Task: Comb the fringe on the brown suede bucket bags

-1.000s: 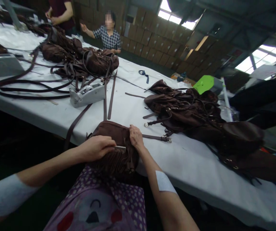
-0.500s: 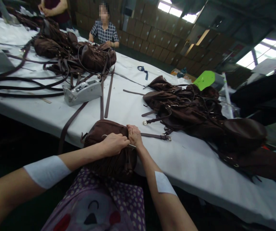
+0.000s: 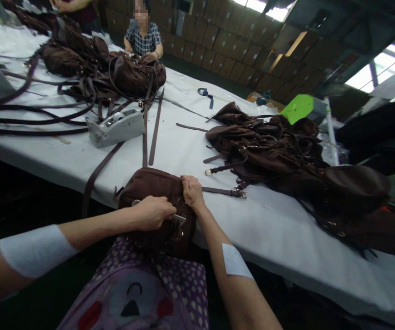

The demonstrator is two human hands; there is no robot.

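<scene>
At the near edge of the bench (image 3: 238,233) lies a brown bag (image 3: 154,181). The left hand (image 3: 154,213) has its grip closed round a slim metallic tool (image 3: 179,218); the right hand's (image 3: 193,192) grip holds the bag.

I can read no word, number or brand anywhere. On the stacked cartons (image 3: 231,52) beyond the white table (image 3: 225,229) in front of me, small pale patches show, like labels, but they are too far off and dim for me to read.
</scene>
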